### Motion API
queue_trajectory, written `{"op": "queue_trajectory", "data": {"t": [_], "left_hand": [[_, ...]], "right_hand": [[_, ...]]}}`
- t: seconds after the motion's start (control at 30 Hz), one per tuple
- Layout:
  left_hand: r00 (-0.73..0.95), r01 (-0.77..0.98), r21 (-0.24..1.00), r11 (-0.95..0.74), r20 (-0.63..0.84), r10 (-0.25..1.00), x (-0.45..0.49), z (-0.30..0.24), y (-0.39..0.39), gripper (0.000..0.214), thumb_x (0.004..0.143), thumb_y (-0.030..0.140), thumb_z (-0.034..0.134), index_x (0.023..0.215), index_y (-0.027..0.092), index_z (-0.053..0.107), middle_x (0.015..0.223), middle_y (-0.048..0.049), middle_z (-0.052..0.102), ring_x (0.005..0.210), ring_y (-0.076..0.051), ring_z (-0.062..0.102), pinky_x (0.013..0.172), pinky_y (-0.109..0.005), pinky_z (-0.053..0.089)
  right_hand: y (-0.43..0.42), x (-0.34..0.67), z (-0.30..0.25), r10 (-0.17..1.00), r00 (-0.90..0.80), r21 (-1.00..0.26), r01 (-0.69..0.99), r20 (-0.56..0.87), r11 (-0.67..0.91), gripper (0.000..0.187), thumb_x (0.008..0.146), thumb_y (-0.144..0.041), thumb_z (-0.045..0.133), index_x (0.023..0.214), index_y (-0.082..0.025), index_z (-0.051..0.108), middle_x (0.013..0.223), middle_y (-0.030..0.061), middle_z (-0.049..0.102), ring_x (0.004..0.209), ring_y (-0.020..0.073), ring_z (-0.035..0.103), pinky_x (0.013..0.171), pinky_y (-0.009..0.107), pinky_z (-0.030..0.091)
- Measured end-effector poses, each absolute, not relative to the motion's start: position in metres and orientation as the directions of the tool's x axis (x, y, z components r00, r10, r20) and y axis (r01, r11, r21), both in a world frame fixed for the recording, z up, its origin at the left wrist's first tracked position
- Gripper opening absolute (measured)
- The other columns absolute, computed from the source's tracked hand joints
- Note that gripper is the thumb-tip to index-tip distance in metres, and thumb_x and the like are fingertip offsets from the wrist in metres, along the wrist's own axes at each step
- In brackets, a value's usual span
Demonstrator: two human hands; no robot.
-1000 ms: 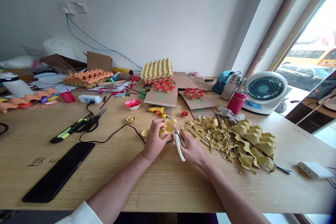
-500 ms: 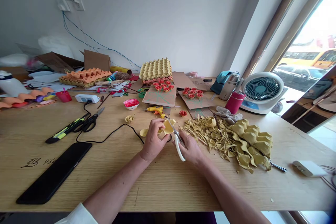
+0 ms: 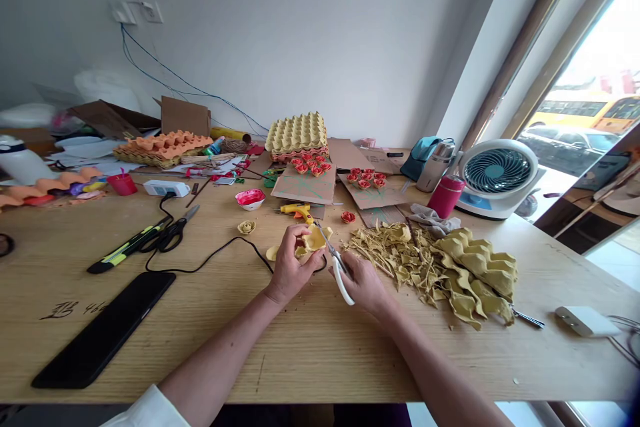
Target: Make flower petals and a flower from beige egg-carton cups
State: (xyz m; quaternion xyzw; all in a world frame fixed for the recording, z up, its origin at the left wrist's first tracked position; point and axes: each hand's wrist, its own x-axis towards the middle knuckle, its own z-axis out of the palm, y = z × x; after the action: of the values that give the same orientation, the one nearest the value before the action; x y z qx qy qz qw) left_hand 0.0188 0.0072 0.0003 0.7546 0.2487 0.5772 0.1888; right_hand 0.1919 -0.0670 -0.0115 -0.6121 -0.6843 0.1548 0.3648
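Craft workshop by a sunlit window (image 3: 595,67): a wooden desk (image 3: 310,353) crowded with stacked egg trays (image 3: 297,132) at 12 o'clock, more trays (image 3: 163,145) at 10 o'clock, painted paper roses (image 3: 311,165) on cardboard (image 3: 305,188), a glue gun (image 3: 299,211) and a heap of carton scraps (image 3: 400,253) at 2 o'clock. At centre, the left hand (image 3: 290,268) holds a carton cup (image 3: 316,239) to scissors (image 3: 339,270) in the right hand (image 3: 365,283).

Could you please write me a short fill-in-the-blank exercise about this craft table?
1. The left hand holds a yellow egg-carton cup while the right hand sets white-handled ____ to it.
2. A heap of yellow carton scraps lies to the ____ of both hands.
3. Near the window stands a round white desk ____.
Missing: scissors; right; fan.
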Motion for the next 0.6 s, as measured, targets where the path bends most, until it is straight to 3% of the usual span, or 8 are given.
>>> {"op": "queue_trajectory", "data": {"t": [0.37,0.6], "left_hand": [[0.357,0.160,0.497,-0.853,0.776,0.519,0.0184,0.0024,0.0073,0.036,0.083,0.022,0.072,0.112,0.022,0.051,0.115,-0.0089,0.063,0.102,-0.020,0.063,0.077,-0.029,0.054],[0.335,0.044,0.689,-0.723,0.672,0.661,0.0180,-0.0038,0.0127,0.044,0.081,0.028,0.074,0.118,0.022,0.050,0.116,-0.0094,0.063,0.104,-0.021,0.065,0.087,-0.033,0.055]], "right_hand": [[-0.0678,0.1946,-0.0096,0.963,0.008,-0.646,0.744,0.269,0.174,0.026,0.092,-0.044,0.048,0.080,-0.022,0.042,0.070,-0.0017,0.052,0.063,0.0142,0.044,0.060,0.026,0.030],[-0.0669,0.1935,-0.0125,0.963,0.044,-0.693,0.703,0.267,0.160,0.032,0.092,-0.046,0.049,0.073,-0.023,0.039,0.064,-0.0034,0.047,0.059,0.0128,0.039,0.057,0.026,0.027]]}}
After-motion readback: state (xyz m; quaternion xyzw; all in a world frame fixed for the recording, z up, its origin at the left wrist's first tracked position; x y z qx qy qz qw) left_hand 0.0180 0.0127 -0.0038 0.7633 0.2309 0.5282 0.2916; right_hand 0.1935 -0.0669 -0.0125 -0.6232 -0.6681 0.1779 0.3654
